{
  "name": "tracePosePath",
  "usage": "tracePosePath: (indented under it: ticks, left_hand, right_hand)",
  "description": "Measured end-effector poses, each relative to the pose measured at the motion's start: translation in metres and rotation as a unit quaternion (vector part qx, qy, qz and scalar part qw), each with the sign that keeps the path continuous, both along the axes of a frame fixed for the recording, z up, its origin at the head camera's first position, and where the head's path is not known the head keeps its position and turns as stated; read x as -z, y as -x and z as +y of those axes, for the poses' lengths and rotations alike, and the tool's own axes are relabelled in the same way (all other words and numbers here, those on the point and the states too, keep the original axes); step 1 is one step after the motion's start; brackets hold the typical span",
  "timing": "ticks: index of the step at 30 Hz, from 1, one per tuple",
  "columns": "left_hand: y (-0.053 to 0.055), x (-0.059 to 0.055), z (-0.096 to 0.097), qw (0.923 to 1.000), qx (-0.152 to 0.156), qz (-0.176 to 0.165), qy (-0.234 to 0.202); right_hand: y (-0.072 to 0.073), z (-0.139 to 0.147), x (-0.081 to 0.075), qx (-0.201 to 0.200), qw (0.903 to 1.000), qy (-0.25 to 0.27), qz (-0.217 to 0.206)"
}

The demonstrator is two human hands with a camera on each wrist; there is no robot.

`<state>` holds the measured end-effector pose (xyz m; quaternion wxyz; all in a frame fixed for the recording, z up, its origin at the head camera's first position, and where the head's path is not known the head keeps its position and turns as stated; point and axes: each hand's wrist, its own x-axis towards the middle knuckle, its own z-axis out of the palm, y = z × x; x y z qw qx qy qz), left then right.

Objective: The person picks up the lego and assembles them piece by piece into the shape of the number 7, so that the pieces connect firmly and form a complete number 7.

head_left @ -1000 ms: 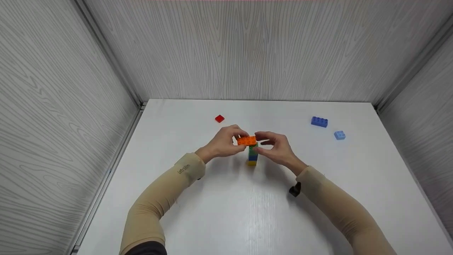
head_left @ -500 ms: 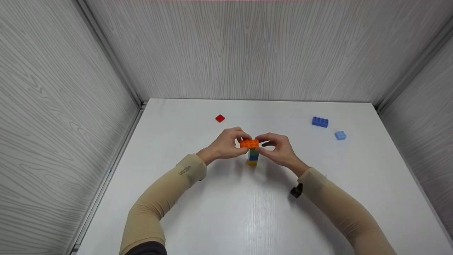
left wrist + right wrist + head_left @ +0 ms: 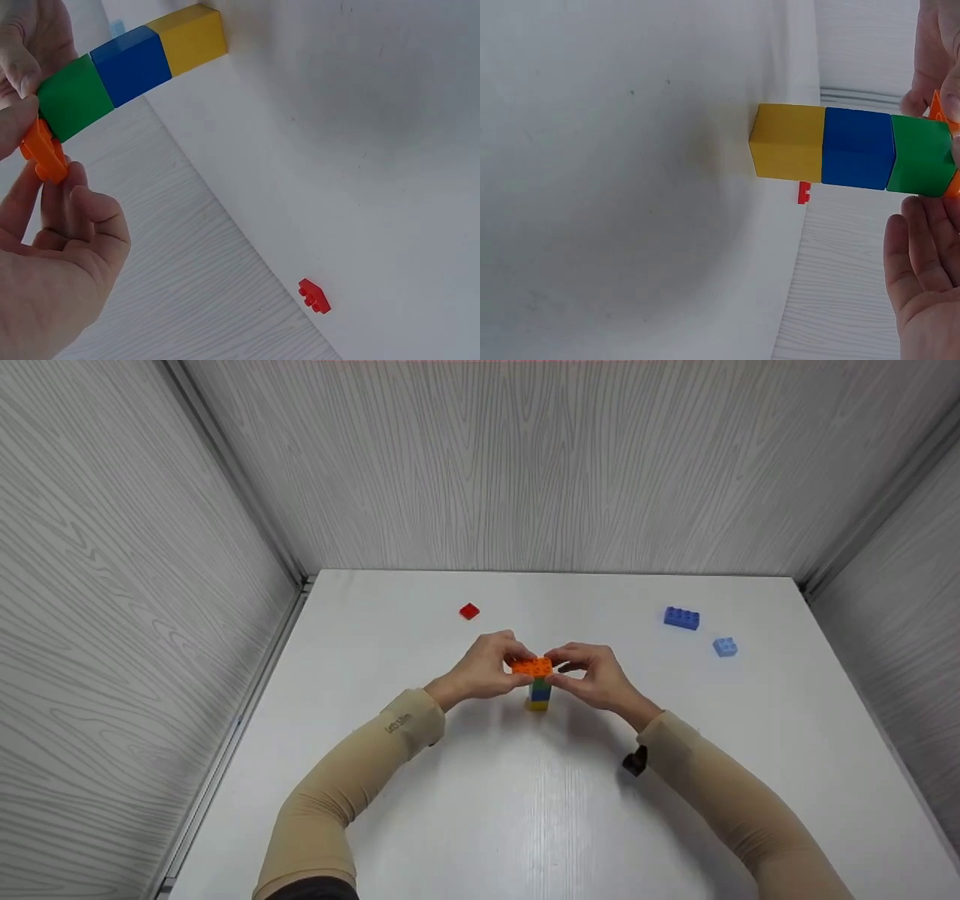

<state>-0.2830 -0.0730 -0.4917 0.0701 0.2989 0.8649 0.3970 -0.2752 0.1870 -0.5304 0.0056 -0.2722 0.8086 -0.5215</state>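
A small upright tower stands on the white table, with a yellow block [image 3: 787,142] at the bottom, a blue block [image 3: 858,148] above it and a green block [image 3: 921,154] over that. Across the top lies an orange building brick [image 3: 532,667] with studs, its left end sticking out past the tower. My left hand [image 3: 486,667] pinches this brick between thumb and fingers from the left. From the other side, the thumb and fingers of my right hand [image 3: 597,679] close around its right end, right at the green block's top. Fingers partly cover the brick in both wrist views.
A flat red brick [image 3: 469,611] lies on the table [image 3: 480,810] behind my left hand. Toward the back right are a long blue brick [image 3: 682,618] and a small light-blue brick [image 3: 725,646]. Grey wood-grain panels [image 3: 525,465] bound the table's back and sides.
The orange brick has moved right and down onto the green block, carried by my left hand. My right thumb and fingers have come in around its right end. The loose bricks stay put.
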Motion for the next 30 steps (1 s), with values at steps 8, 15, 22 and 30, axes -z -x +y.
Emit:
tracePosePath:
  ticks: [8, 15, 22, 30]
  left_hand:
    - [0.000, -0.002, 0.006, 0.9998, -0.004, -0.016, 0.015]
    - [-0.003, 0.010, 0.002, 0.9990, -0.025, -0.028, -0.025]
    - [-0.007, 0.022, -0.004, 0.9954, -0.044, -0.037, -0.077]
    - [-0.008, 0.029, -0.012, 0.9937, -0.056, -0.031, -0.092]
  right_hand:
    - [0.000, 0.003, -0.001, -0.003, 0.9998, 0.008, 0.021]
    - [0.002, 0.002, 0.001, -0.010, 0.9994, 0.007, 0.032]
    - [0.003, 0.002, 0.001, -0.007, 0.9992, 0.008, 0.039]
    - [0.002, 0.000, 0.003, -0.008, 0.9990, 0.021, 0.038]
